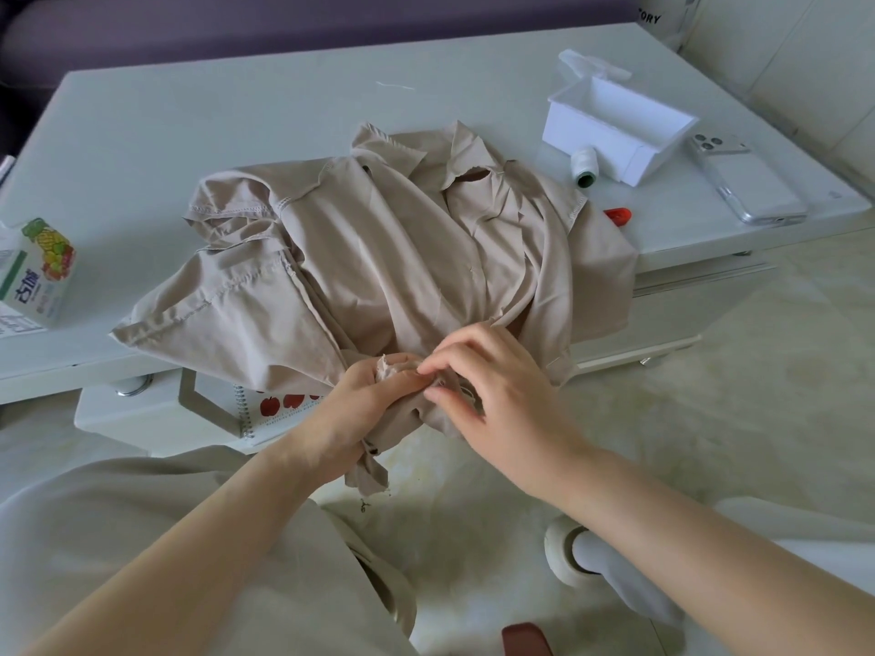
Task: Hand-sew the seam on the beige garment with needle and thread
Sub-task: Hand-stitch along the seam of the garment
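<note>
Gripped in the left hand (364, 409) is a bunched fold of the beige garment (379, 239), held just off the near edge of the table (189, 125); the remaining cloth is spread on the tabletop. The same fold is pinched by the curled fingertips of the right hand (492, 395). Needle and thread cannot be made out there. A thread spool (583, 169) is noted beside a white box (615, 130), well apart from both hands. No finished hand-stitching can be identified. Judged: sewing in hand at the fold, extent done not determinable; closing and knotting of the seam presumed outstanding.
</note>
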Demonstrator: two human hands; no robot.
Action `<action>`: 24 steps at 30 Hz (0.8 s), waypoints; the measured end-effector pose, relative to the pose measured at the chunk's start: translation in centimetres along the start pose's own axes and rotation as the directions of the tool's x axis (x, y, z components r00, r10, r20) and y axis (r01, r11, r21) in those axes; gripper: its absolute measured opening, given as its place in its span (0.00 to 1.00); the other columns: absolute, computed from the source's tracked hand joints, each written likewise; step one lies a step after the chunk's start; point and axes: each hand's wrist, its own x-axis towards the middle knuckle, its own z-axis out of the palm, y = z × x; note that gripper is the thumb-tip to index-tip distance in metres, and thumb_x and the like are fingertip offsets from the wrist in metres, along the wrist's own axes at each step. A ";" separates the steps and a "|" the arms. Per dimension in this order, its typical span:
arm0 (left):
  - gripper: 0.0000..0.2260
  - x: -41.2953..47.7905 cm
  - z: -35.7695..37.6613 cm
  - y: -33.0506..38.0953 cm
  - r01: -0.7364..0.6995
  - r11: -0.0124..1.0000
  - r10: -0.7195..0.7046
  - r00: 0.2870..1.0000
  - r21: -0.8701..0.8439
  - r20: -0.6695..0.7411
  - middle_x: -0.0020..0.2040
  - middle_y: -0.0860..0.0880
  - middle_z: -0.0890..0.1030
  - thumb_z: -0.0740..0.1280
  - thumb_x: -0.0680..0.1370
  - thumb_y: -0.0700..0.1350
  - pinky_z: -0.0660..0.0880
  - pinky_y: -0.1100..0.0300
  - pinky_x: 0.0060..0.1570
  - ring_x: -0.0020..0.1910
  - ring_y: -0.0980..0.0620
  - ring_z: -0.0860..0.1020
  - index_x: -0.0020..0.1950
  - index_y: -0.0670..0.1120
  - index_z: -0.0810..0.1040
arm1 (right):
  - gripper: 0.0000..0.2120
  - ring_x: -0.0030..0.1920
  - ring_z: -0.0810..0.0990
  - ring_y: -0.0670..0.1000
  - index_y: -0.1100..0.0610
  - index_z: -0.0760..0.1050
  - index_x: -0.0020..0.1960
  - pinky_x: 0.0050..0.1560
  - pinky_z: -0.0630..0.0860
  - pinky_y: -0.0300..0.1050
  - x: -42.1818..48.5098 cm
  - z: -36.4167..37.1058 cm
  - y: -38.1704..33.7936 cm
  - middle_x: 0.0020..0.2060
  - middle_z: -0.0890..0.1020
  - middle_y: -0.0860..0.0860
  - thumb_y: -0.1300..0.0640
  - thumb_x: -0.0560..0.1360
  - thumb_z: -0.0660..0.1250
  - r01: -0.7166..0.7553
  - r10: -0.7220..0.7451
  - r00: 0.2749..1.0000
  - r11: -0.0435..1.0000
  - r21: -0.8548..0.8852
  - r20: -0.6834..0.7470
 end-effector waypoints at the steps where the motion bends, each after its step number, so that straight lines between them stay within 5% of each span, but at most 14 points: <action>1: 0.07 0.0 -0.1 -0.1 0.001 1.000 -0.001 1.000 0.020 0.005 0.37 0.46 0.80 0.65 0.75 0.43 0.73 0.65 0.34 0.35 0.54 0.78 0.45 0.41 0.80 | 0.07 0.48 0.75 0.50 0.58 0.78 0.48 0.51 0.73 0.46 0.2 0.1 -0.1 0.45 0.76 0.50 0.56 0.75 0.66 -0.003 0.003 1.000 1.000 0.019 -0.017; 8: 0.09 0.2 -0.4 -0.4 -0.001 0.997 0.002 1.000 0.071 -0.017 0.40 0.40 0.78 0.63 0.78 0.41 0.71 0.62 0.34 0.38 0.48 0.75 0.48 0.36 0.78 | 0.04 0.43 0.74 0.44 0.59 0.76 0.43 0.48 0.71 0.35 0.8 -0.1 -1.0 0.39 0.78 0.47 0.59 0.76 0.65 -0.033 0.031 0.999 0.975 0.221 0.010; 10: 0.12 0.3 -0.5 -0.6 0.002 0.996 0.002 0.999 0.093 -0.051 0.40 0.40 0.76 0.63 0.79 0.42 0.69 0.61 0.34 0.38 0.45 0.72 0.49 0.32 0.76 | 0.03 0.45 0.79 0.44 0.58 0.75 0.44 0.50 0.74 0.35 0.9 -0.5 -1.5 0.39 0.81 0.48 0.61 0.77 0.65 -0.121 0.109 0.993 0.910 0.397 0.052; 15: 0.08 0.7 -0.4 -0.4 -0.027 0.997 0.039 0.983 0.073 -0.177 0.39 0.45 0.82 0.65 0.78 0.43 0.74 0.64 0.33 0.35 0.54 0.78 0.49 0.41 0.81 | 0.07 0.40 0.83 0.47 0.52 0.67 0.45 0.52 0.76 0.41 1.2 -1.1 -2.8 0.32 0.80 0.48 0.62 0.80 0.58 -0.312 0.306 0.943 0.684 0.659 0.128; 19: 0.06 0.8 -0.5 -0.4 -0.049 0.997 0.063 0.958 0.056 -0.281 0.36 0.50 0.82 0.65 0.79 0.43 0.73 0.63 0.34 0.35 0.55 0.77 0.45 0.47 0.81 | 0.05 0.29 0.74 0.43 0.56 0.67 0.46 0.46 0.80 0.52 0.2 -1.1 -2.0 0.27 0.72 0.45 0.61 0.81 0.56 -0.371 0.406 0.909 0.694 0.617 0.090; 24: 0.05 1.0 -0.5 -0.5 -0.055 0.998 0.063 0.940 0.033 -0.336 0.34 0.53 0.81 0.66 0.79 0.44 0.73 0.65 0.31 0.32 0.58 0.76 0.44 0.48 0.80 | 0.06 0.27 0.69 0.46 0.54 0.67 0.46 0.30 0.72 0.41 -2.2 -2.0 0.5 0.28 0.70 0.41 0.59 0.81 0.55 -0.474 0.460 0.874 0.742 0.475 0.153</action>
